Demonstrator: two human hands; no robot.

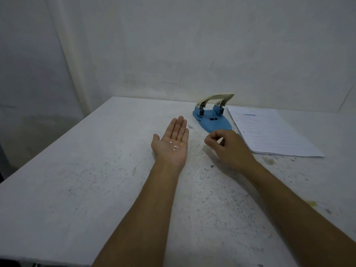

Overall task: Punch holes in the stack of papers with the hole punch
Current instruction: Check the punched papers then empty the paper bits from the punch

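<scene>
Clearing paper bits beside an idle hole punch, with the stack of papers lying apart from it.

The scuffed white table (96,189) carries the stack of papers (269,132) at far right, flat, printed side up, its near corner by the right hand (229,149); any punched holes are too small to make out. Just left of it sits the hole punch (212,118), blue base, worn cream lever raised, nothing in its slot. The left hand (174,143) lies palm up, fingers straight and together, cupping a few paper bits (174,147). The right hand's fingertips are pinched together, seemingly on another bit. Judged: tidying chads; any further punching needs the stack's edge slid squarely into the slot.
</scene>
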